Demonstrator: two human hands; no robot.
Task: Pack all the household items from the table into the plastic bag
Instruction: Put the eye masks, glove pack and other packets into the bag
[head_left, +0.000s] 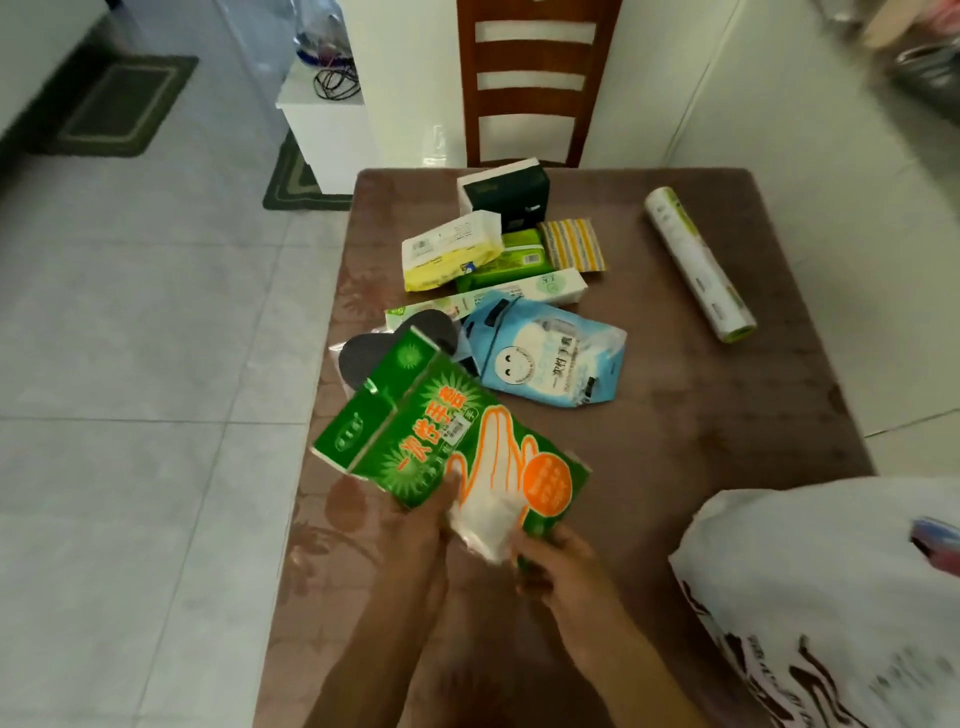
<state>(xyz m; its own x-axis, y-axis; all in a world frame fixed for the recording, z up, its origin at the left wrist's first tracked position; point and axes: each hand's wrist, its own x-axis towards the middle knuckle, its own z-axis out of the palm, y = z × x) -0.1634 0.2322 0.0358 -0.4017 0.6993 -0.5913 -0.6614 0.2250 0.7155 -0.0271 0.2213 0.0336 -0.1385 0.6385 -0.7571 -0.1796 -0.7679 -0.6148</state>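
Green plastic packet of disposable gloves (457, 447), printed with an orange hand outline, is held above the near edge of the brown patterned table (701, 441); the left hand (423, 525) pinches its lower edge and the right hand (558, 561) grips its bottom corner, both grips clamped on it. White plastic bag with dark print (831, 597) sits at the near right. Farther back lie a blue pouch (545, 353), grey insoles (363, 353), yellow tissue pack (447, 254), dark box (511, 195) and a white roll (698, 265).
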